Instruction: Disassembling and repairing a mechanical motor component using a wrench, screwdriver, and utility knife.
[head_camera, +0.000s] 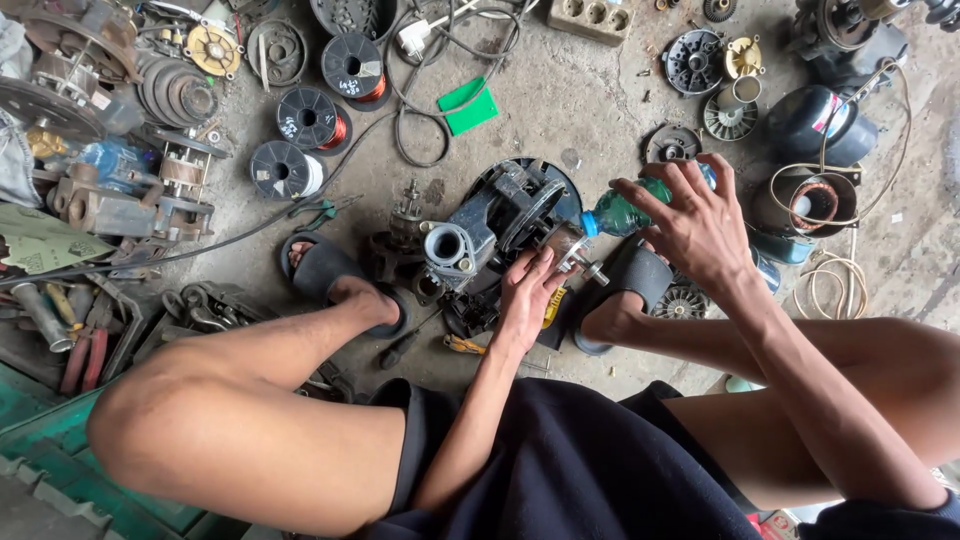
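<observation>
On the concrete floor (560, 90), between the person's sandalled feet, sat a dismantled pump motor (490, 235), dark housing with a grey round port facing the camera. Left hand (527, 292) rested on the right side of the motor, fingers closed around a small metal fitting (583, 262); grip narrow, holding that part. Right hand (695, 225) was above and to the right, fingers spread over a green-tinted plastic bottle (618, 212) with a blue cap pointing at the motor; grip wide, wrapped on the bottle. Bottle lay roughly level, cap just beside the motor housing. Three black wire spools (310, 118) sat well apart at upper left, near a green card (468, 107) and a looped cable (420, 120). Red-handled pliers (88, 358) lay at far left.
</observation>
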